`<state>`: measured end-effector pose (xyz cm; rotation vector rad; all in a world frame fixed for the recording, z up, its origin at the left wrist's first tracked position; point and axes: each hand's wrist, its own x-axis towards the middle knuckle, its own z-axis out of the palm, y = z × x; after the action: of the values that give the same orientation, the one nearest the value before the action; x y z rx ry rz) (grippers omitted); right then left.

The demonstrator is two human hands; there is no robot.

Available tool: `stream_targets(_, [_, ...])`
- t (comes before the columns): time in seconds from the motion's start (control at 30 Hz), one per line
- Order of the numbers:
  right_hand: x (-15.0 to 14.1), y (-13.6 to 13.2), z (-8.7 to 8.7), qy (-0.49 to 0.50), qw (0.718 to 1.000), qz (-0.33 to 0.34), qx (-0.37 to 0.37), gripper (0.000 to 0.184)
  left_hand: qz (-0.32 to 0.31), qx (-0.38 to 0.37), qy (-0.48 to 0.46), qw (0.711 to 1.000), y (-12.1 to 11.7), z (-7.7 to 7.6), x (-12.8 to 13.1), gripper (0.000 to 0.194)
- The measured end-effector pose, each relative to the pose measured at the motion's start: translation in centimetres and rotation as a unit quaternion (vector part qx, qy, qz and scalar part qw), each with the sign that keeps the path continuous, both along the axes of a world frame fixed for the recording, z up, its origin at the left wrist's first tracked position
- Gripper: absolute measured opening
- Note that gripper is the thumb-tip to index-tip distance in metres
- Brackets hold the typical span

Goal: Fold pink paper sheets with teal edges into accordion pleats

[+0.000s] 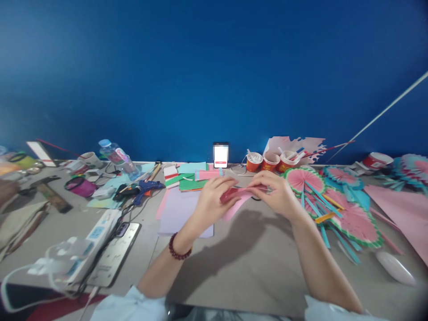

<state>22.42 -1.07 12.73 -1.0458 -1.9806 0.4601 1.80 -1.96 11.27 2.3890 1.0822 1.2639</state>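
My left hand (212,198), with a dark red bead bracelet (180,248) on the wrist, is closed around a piece of pink paper (230,194). Fingers of my right hand (279,196) pinch the other end of that paper. Both hands hold it above the table, and a paler pink flap (238,207) shows beneath. How the paper is folded is partly hidden by my fingers. Behind my left hand lie green paper (192,183) and a lilac sheet (177,211). To the right of my right hand rest paper fans (305,179) coloured like watermelon slices.
A lit phone (221,155) stands against the blue wall. Red paper cups (270,161) are beside it. On the left are a glue gun (144,189), a bottle (117,156), a hammer (53,196), a power strip (95,240) and another phone (115,256). A white mouse (395,268) lies right.
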Motion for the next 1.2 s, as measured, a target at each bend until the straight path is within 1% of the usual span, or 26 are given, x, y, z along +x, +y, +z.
stream_targets(0.13, [0.3,0.0,0.3,0.023,0.999,-0.008,-0.02,0.016,0.008,-0.038,0.001,0.999,0.1,0.5,-1.0,0.027])
stream_targets(0.3, [0.6,0.2,0.2,0.036,0.999,-0.006,-0.03,0.018,0.0,-0.084,-0.042,0.996,0.5,0.7,-1.9,0.023])
stream_targets(0.43, [0.9,0.2,0.1,0.037,0.999,-0.005,-0.029,0.014,-0.007,-0.111,-0.072,0.991,0.8,0.8,-2.0,0.019])
stream_targets(0.53, [1.0,0.2,0.2,0.037,0.999,-0.001,-0.025,0.011,0.0,-0.122,-0.083,0.989,0.8,0.7,-2.0,0.018])
stream_targets(0.8, [1.0,0.4,0.3,0.038,0.998,0.012,-0.042,0.014,0.009,-0.143,-0.119,0.983,1.0,0.7,-1.7,0.016])
stream_targets(1.0, [1.4,0.9,-0.3,0.05,0.998,0.01,-0.046,0.018,0.012,-0.198,-0.171,0.965,1.5,0.3,-1.8,0.012])
stream_targets(1.1, [1.6,1.0,-0.5,0.046,0.998,-0.001,-0.049,0.019,-0.022,-0.237,-0.21,0.948,1.7,0.1,-2.0,0.015])
stream_targets(1.2, [1.8,1.0,-0.4,0.046,0.998,-0.01,-0.051,0.019,-0.05,-0.278,-0.252,0.925,1.7,0.2,-2.3,0.02])
